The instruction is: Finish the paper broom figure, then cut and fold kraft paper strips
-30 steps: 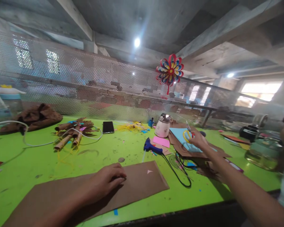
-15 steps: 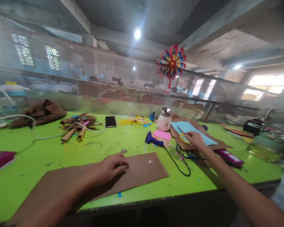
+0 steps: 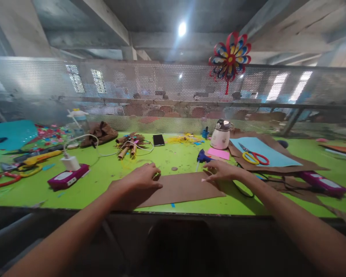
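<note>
A strip of brown paper [image 3: 181,188] lies flat near the table's front edge. Over its left part, my left hand [image 3: 144,176] is open, thumb apart from its curved fingers, holding nothing. At the paper's right end my right hand [image 3: 220,170] is also open, its thumb by a small pink scrap [image 3: 203,180]. Just beyond its fingertips lies a blue glue gun [image 3: 202,156], partly hidden by that hand. To the right, scissors [image 3: 252,154] with one yellow and one red handle rest on light blue paper [image 3: 276,156].
Behind stand a pinkish jar-like bottle [image 3: 220,136] and a phone [image 3: 158,140]. Brown paper rolls [image 3: 129,148] lie at back left. Purple power strips [image 3: 67,177] sit on both sides. More tools, including yellow-handled pliers [image 3: 43,157], are far left. A mesh screen [image 3: 161,84] bounds the back.
My right hand has let go of the scissors, leaving them on the blue paper, and moved left to the brown paper's right end. The view has turned left and levelled.
</note>
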{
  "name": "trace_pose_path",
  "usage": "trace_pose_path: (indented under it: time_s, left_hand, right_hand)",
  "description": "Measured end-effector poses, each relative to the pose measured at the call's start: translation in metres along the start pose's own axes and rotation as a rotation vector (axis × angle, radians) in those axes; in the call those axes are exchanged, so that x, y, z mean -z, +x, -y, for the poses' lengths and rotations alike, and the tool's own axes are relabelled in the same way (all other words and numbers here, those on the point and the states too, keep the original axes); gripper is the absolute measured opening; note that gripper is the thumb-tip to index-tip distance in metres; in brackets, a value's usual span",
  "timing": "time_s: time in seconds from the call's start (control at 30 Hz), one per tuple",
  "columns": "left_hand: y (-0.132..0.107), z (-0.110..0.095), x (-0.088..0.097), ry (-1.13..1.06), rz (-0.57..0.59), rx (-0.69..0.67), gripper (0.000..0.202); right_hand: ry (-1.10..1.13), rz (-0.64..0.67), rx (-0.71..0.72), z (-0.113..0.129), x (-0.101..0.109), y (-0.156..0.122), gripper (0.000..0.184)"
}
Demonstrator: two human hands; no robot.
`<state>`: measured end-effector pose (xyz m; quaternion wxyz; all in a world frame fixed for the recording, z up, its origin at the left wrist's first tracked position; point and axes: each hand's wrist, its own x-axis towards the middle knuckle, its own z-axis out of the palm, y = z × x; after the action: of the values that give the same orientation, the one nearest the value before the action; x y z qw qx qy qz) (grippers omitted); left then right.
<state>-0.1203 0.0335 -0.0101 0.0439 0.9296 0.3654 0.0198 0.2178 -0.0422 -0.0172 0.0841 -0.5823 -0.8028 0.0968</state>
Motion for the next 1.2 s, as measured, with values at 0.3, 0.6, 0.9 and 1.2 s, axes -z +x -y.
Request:
trace_pose_path:
  time_s: [0.3, 0.6, 0.9, 1.2]
  left_hand:
    - [0.016, 0.004, 0.001, -0.148, 0.103, 0.085, 0.058]
    - [0.013, -0.013, 0.022, -0.302, 0.203, -0.048, 0.021]
    - [-0.037, -0.08, 0.094, -0.326, 0.138, -0.254, 0.021]
    - [-0.013, -0.036, 0.081, -0.286, 0.307, -0.162, 0.016]
  right_hand:
    - [0.096, 0.032, -0.001, 0.003, -0.005, 0.002, 0.04]
    - [0.429, 0.008, -0.041, -0.002, 0.002, -0.034, 0.034]
    - [0.877, -0.429, -0.248, 0.042, 0.029, -0.151, 0.029]
    - [0.837, -0.506, -0.27, 0.02, 0.006, -0.143, 0.027]
